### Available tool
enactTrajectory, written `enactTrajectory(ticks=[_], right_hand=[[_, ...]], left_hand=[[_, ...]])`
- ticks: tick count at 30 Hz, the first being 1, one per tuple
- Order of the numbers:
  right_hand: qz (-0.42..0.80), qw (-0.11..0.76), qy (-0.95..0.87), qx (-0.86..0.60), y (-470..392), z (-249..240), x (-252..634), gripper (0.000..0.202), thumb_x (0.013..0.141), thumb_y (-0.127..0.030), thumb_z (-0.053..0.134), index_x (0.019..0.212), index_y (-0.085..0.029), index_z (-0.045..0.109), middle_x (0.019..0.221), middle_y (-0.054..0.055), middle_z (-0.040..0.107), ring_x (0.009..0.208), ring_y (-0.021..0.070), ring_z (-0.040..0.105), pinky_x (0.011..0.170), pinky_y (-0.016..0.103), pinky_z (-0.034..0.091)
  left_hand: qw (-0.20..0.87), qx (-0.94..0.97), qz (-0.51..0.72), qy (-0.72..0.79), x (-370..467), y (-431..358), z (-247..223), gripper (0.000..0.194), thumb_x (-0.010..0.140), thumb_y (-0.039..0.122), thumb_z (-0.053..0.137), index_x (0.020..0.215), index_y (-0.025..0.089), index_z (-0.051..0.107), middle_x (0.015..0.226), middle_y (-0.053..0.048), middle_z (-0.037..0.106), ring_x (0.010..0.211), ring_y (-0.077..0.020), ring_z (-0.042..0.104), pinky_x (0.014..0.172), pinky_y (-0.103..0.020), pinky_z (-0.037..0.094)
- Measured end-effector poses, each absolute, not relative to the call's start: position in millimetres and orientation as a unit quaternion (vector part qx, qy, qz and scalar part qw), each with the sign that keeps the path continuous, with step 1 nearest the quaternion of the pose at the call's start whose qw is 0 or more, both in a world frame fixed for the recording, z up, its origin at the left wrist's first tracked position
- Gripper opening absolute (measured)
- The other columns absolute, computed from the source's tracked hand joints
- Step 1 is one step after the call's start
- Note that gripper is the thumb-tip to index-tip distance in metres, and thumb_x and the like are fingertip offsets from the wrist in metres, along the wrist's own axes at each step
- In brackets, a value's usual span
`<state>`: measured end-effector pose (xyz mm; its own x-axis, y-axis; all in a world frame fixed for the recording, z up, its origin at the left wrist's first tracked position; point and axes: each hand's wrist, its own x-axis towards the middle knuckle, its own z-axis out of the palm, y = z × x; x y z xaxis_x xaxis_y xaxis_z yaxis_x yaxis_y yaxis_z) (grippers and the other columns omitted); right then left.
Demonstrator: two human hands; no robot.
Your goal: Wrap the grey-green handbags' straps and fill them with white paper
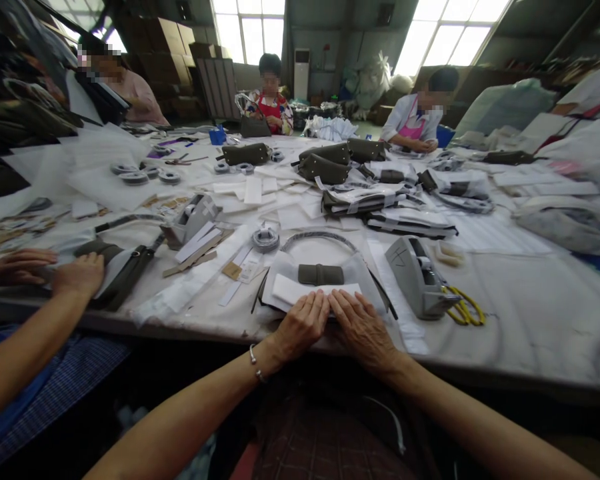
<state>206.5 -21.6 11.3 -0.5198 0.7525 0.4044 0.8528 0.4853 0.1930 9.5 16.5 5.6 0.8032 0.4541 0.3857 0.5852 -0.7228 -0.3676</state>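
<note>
In front of me at the table's edge lies an olive-grey handbag (365,275), covered by a thin white wrapping sheet, its wrapped handle (320,235) arching away from me. A dark olive flap tab (321,274) shows at its middle. Across the near side of the bag lies a folded white foam strip (293,289). My left hand (303,323) and my right hand (364,331) rest side by side on this strip, fingertips almost meeting. The fingers of both hands are stretched out and press down on it; the thumbs are hidden.
Tape dispensers stand left (193,217) and right (415,277), yellow-handled scissors (465,307) beside the right one. A tape-like grey roll (265,239) lies behind the bag. A co-worker's hands (77,273) handle another bag at left. Several olive bags (325,167) lie farther back; other people sit across.
</note>
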Motion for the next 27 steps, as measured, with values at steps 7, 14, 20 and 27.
enactTrajectory(ticks=[7,14,20,27], right_hand=[[-0.183,0.134,-0.851,-0.475,-22,10,206,0.052,0.089,-0.014,0.054,0.140,-0.008,0.044,0.140,0.018,0.054,0.132,0.0290,0.047,0.112,0.049,0.034],[-0.176,0.138,-0.849,-0.478,-14,22,208,0.061,0.085,-0.019,0.062,0.143,-0.011,0.042,0.141,0.018,0.053,0.132,0.0303,0.047,0.112,0.049,0.035],[-0.214,0.156,-0.855,-0.446,7,46,208,0.047,0.090,-0.008,0.049,0.137,-0.009,0.047,0.132,0.017,0.059,0.119,0.0286,0.054,0.103,0.046,0.041],[-0.194,0.178,-0.879,-0.398,21,46,199,0.021,0.097,-0.010,0.044,0.112,-0.012,0.059,0.109,0.011,0.067,0.098,0.0232,0.061,0.088,0.037,0.049]], left_hand=[[0.228,-0.915,-0.124,-0.310,19,10,13,0.046,0.092,0.007,0.037,0.136,0.003,0.050,0.135,-0.024,0.057,0.124,-0.0293,0.057,0.101,-0.042,0.048],[0.191,-0.933,-0.137,-0.273,11,29,28,0.041,0.095,0.008,0.036,0.134,0.003,0.049,0.134,-0.024,0.057,0.119,-0.0264,0.060,0.096,-0.039,0.050],[0.133,-0.937,-0.174,-0.271,2,49,49,0.037,0.094,0.009,0.038,0.129,0.005,0.051,0.128,-0.021,0.061,0.115,-0.0252,0.062,0.095,-0.037,0.050],[0.184,-0.898,-0.202,-0.345,4,39,26,0.041,0.093,0.010,0.041,0.133,0.008,0.050,0.134,-0.019,0.058,0.122,-0.0291,0.056,0.101,-0.044,0.045]])
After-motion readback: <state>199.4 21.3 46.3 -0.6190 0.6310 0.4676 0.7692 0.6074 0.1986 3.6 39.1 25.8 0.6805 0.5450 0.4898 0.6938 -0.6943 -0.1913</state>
